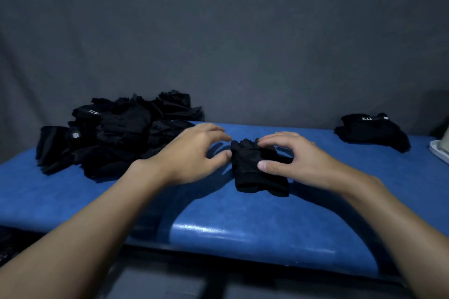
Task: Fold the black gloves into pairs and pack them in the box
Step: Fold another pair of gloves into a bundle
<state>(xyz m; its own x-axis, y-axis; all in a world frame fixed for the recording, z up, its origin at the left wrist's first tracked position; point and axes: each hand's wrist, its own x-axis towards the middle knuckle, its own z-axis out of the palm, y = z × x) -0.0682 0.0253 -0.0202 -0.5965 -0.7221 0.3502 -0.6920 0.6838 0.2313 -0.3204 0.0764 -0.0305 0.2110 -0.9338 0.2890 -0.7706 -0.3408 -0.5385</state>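
A black glove pair [252, 172] lies flat on the blue table [218, 221], near the middle. My right hand [298, 160] arches over its right side, with the fingertips on the glove's far edge and the thumb on its middle. My left hand [194, 153] hovers just left of it with spread, relaxed fingers, the thumb tip at the glove's left edge. A heap of loose black gloves [116, 133] fills the table's left. A folded black pair [371, 130] with a white label lies at the far right.
A pale object with a white rim [441, 150] shows at the right frame edge, cut off. A dark grey cloth backdrop [218, 43] hangs behind the table. The padded front edge of the table runs below my forearms.
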